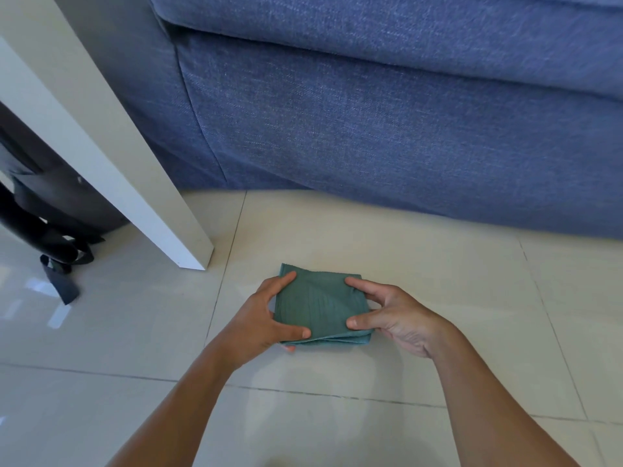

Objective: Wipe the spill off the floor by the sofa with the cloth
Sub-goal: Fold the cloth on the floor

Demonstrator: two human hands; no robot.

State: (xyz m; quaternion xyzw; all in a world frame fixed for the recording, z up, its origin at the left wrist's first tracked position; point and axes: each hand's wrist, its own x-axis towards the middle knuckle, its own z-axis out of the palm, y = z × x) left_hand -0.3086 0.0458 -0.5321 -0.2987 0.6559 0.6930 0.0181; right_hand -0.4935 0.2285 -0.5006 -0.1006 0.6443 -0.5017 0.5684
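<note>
A green cloth [320,306], folded into a thick square, is held low over the cream tiled floor [421,274] in front of the blue sofa [387,129]. My left hand [266,318] grips its left edge, thumb on top and fingers underneath. My right hand [394,318] grips the right edge the same way. I cannot make out any spill on the tiles; a faint dull patch shows near the bottom middle.
A white table leg [135,183] slants down to the floor just left of the cloth. Behind it lies a black bag [50,203] with loose straps. The sofa base blocks the whole far side.
</note>
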